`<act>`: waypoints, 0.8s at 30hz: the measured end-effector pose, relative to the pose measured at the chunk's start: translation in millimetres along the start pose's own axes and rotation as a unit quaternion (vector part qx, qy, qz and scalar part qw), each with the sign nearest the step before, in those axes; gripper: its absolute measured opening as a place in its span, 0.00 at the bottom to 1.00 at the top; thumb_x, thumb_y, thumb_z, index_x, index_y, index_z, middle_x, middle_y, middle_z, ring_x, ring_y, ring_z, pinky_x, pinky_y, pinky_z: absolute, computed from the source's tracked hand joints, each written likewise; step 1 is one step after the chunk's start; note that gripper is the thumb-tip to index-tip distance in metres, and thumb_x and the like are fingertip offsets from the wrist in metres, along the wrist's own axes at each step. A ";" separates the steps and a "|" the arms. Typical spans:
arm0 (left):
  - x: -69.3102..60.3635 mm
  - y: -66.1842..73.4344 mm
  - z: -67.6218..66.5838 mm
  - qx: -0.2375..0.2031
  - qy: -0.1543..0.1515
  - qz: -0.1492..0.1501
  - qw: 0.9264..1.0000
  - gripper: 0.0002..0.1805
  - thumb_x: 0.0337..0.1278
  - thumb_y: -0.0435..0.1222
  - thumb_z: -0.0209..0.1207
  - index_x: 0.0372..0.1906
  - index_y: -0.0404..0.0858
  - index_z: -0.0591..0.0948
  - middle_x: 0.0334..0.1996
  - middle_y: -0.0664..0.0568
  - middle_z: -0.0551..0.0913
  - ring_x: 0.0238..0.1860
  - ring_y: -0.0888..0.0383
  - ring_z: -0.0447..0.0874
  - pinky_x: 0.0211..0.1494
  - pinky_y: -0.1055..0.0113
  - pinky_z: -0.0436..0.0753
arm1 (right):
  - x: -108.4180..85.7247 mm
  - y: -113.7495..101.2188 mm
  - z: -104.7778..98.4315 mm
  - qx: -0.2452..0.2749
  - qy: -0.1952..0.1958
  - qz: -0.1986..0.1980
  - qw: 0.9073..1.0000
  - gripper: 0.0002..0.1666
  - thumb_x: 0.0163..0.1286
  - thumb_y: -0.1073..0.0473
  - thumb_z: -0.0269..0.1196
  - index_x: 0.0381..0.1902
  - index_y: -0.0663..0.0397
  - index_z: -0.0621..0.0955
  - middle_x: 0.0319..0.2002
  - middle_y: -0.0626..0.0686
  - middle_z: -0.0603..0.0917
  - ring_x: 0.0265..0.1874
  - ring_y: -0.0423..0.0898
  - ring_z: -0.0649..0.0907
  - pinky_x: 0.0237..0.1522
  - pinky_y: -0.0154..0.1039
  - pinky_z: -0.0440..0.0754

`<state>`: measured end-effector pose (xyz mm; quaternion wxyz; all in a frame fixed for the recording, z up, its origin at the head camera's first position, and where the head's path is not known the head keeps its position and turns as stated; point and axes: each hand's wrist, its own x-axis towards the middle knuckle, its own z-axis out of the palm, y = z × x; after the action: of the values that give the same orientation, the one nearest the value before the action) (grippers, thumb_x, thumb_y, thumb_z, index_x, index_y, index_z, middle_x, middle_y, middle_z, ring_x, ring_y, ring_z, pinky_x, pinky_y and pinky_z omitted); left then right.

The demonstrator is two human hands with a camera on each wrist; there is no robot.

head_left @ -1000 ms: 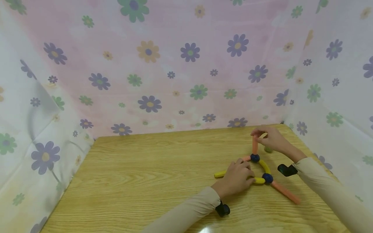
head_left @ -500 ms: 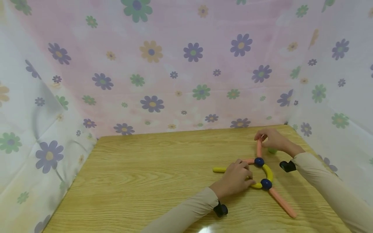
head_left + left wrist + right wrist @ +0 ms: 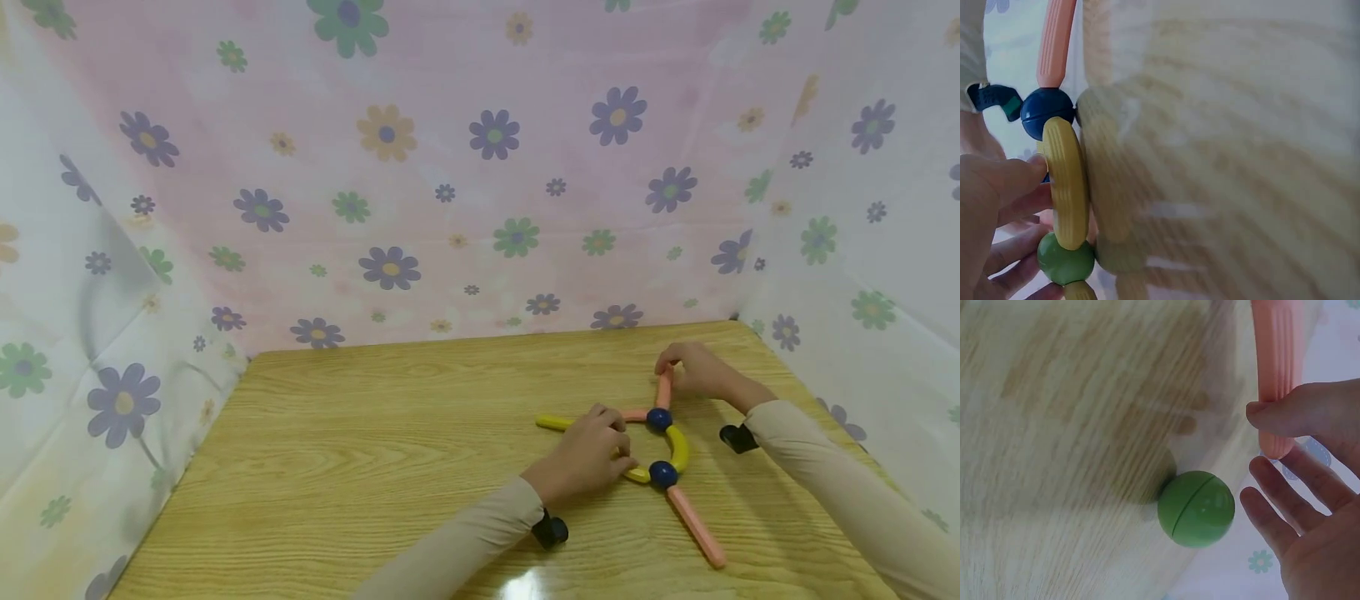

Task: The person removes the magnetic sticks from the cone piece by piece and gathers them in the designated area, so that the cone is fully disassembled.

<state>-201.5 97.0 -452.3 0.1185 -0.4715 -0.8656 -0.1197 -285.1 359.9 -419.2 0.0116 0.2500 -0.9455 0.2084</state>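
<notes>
Ref: far blue ball (image 3: 660,419) | left hand (image 3: 587,454) grip: pinching curved yellow stick (image 3: 1067,187), nearside of ref | right hand (image 3: 693,372) grip: pinching pink stick (image 3: 664,392), joined to ref's far side | risk: uneven pull could part that joint; a nudge could roll loose green ball (image 3: 1196,509), beyond ref

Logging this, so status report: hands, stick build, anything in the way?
Left hand holding curved yellow stick. Right hand pinching far coral stick. Stick build joined at blue balls. Loose green ball near right hand, possibly in the way.
</notes>
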 end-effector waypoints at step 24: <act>14.5 21.3 -9.7 0.005 -0.114 -0.155 0.981 0.40 0.49 0.74 0.42 0.66 0.62 0.67 0.57 0.54 0.70 0.56 0.54 0.66 0.55 0.52 0.67 | -16.9 -21.2 15.0 -0.027 -0.016 -0.074 0.997 0.22 0.40 0.83 0.59 0.24 0.51 0.82 0.27 0.46 0.80 0.26 0.44 0.78 0.28 0.39 0.77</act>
<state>-190.2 116.5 -436.5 0.0017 -0.3419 -0.9365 -0.0782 -258.9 345.1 -426.8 0.0183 0.3223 -0.9298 0.1769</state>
